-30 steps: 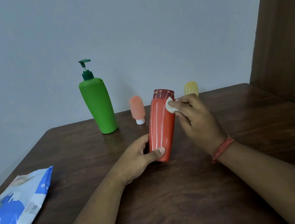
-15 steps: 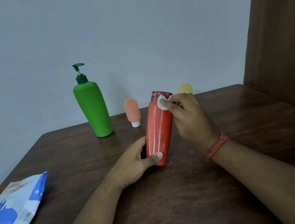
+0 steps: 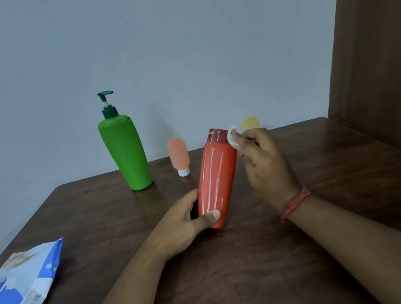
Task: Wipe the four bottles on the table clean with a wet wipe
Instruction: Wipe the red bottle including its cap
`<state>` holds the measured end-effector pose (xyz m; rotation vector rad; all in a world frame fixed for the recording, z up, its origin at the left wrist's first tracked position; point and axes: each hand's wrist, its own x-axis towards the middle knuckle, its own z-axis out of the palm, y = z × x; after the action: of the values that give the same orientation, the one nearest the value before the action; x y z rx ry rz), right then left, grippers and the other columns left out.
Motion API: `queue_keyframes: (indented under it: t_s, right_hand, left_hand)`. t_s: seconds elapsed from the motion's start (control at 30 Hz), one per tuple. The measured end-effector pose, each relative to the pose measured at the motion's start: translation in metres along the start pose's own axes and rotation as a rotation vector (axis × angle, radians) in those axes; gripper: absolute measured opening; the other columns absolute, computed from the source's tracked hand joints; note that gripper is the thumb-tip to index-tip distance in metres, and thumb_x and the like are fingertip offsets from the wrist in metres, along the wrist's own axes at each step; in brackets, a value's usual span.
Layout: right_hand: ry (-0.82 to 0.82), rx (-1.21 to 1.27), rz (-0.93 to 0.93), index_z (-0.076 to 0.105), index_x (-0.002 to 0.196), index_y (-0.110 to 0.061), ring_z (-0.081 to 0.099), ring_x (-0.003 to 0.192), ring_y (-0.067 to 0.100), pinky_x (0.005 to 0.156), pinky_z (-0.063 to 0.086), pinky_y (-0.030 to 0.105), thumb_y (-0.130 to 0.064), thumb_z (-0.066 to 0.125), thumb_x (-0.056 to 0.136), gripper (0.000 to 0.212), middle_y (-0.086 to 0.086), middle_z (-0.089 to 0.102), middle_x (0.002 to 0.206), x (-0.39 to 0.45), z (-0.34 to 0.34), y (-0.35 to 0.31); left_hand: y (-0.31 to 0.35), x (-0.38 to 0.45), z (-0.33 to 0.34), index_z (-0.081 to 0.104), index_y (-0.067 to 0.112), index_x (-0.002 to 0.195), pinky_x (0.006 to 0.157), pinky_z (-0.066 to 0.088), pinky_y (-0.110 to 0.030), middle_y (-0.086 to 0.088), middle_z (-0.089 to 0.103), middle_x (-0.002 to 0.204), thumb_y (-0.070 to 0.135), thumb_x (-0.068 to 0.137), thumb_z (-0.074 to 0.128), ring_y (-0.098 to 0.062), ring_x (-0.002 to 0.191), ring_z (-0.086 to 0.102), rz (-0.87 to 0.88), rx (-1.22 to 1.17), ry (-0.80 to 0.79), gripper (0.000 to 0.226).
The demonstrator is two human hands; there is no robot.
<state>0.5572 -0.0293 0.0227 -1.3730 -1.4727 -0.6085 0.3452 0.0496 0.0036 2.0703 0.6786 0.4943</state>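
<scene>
Wipe pack [image 3: 18, 296] lies near left on the bench [image 3: 243, 278]. Left hand [image 3: 180, 227] grips the red bottle [image 3: 216, 181] low, tilted, fingers clamped round its base. Right hand [image 3: 263, 162] pinches the wipe [image 3: 233, 138], which has climbed from the shoulder to the cap edge — this bottle looks nearly done. Beyond wait the green [image 3: 125, 151], pink [image 3: 179, 157] and yellow [image 3: 250, 123] bottles.

Wipe slid across to the bottle's right shoulder

My right hand [image 3: 262, 159] carried the white wipe [image 3: 233, 138] from the front of the cap of the red bottle [image 3: 216, 178] round to its right edge, just under the cap, and my fingers there opened away from the bottle, leaving more of its red side showing.
</scene>
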Motion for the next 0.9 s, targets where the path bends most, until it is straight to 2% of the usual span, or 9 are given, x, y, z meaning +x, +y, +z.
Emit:
queue_keyframes:
  t_s: [0.07,0.13,0.27,0.4,0.53,0.6,0.7,0.83,0.9]
  right_hand:
    - [-0.062,0.006,0.036,0.064,0.126,-0.006,0.055,0.106,0.021,0.094,0.051,0.038,-0.017,0.038,0.104,0.035,0.010,0.057,0.116,-0.001,0.003,-0.003]
    - [-0.081,-0.025,0.043,0.064,0.125,-0.008,0.055,0.107,0.022,0.092,0.053,0.042,-0.024,0.039,0.106,0.035,0.009,0.058,0.118,0.003,0.001,-0.007]
    - [-0.015,-0.249,-0.048,0.060,0.134,-0.007,0.055,0.108,0.033,0.083,0.056,0.047,-0.016,0.056,0.095,0.040,0.017,0.059,0.120,0.012,-0.010,-0.004]
    - [-0.117,-0.387,-0.252,0.063,0.129,-0.007,0.056,0.101,0.032,0.083,0.052,0.047,-0.002,0.075,0.079,0.052,0.013,0.062,0.115,0.009,-0.004,-0.014]
    - [-0.019,-0.457,-0.077,0.065,0.127,-0.008,0.057,0.102,0.033,0.081,0.054,0.047,-0.002,0.080,0.077,0.052,0.014,0.061,0.115,0.022,-0.016,-0.006]
    - [-0.075,-0.400,-0.119,0.064,0.128,-0.005,0.058,0.103,0.036,0.081,0.058,0.050,0.001,0.078,0.075,0.055,0.016,0.061,0.115,0.017,-0.014,-0.009]
    - [-0.144,-0.400,-0.265,0.066,0.125,-0.006,0.059,0.099,0.035,0.080,0.054,0.047,0.001,0.079,0.072,0.055,0.015,0.062,0.111,0.013,-0.012,-0.011]
    - [-0.051,-0.439,-0.047,0.067,0.125,-0.008,0.059,0.102,0.037,0.080,0.055,0.047,-0.004,0.082,0.076,0.051,0.016,0.062,0.114,0.022,-0.020,-0.005]
    - [-0.096,-0.422,-0.105,0.067,0.124,-0.007,0.059,0.104,0.037,0.080,0.056,0.049,-0.003,0.084,0.073,0.054,0.016,0.061,0.115,0.017,-0.017,-0.007]
  left_hand:
    - [0.000,0.000,0.000,0.043,0.028,0.147,0.111,0.044,-0.035,0.015,0.057,0.138,0.057,0.081,0.074,-0.001,0.126,0.054,0.004,0.018,0.004,0.079]
    - [0.002,0.000,0.001,0.042,0.027,0.147,0.109,0.046,-0.035,0.013,0.056,0.138,0.056,0.082,0.073,-0.004,0.125,0.053,0.017,0.062,0.001,0.078]
    - [0.007,0.001,0.005,0.046,0.026,0.141,0.100,0.052,-0.034,0.010,0.058,0.131,0.053,0.087,0.069,-0.007,0.117,0.057,0.078,0.184,0.006,0.065]
    - [0.006,0.002,0.005,0.047,0.026,0.139,0.095,0.052,-0.030,0.010,0.058,0.130,0.053,0.088,0.069,-0.007,0.113,0.058,0.083,0.204,0.020,0.062]
    - [0.009,0.003,0.009,0.050,0.027,0.127,0.078,0.044,-0.019,0.010,0.058,0.116,0.049,0.090,0.068,-0.006,0.100,0.057,0.096,0.259,0.014,0.046]
    - [0.008,0.004,0.009,0.051,0.027,0.123,0.075,0.043,-0.019,0.011,0.058,0.112,0.049,0.090,0.067,-0.006,0.095,0.057,0.094,0.252,0.021,0.043]
    - [0.009,0.003,0.008,0.050,0.027,0.127,0.076,0.044,-0.020,0.011,0.059,0.114,0.051,0.090,0.067,-0.006,0.098,0.057,0.088,0.253,0.025,0.048]
    - [0.011,0.004,0.010,0.051,0.029,0.118,0.073,0.041,-0.020,0.012,0.058,0.105,0.048,0.091,0.067,-0.006,0.090,0.056,0.106,0.280,0.021,0.036]
    - [0.010,0.004,0.010,0.051,0.029,0.115,0.071,0.040,-0.021,0.012,0.057,0.102,0.049,0.091,0.067,-0.006,0.087,0.055,0.107,0.276,0.029,0.034]
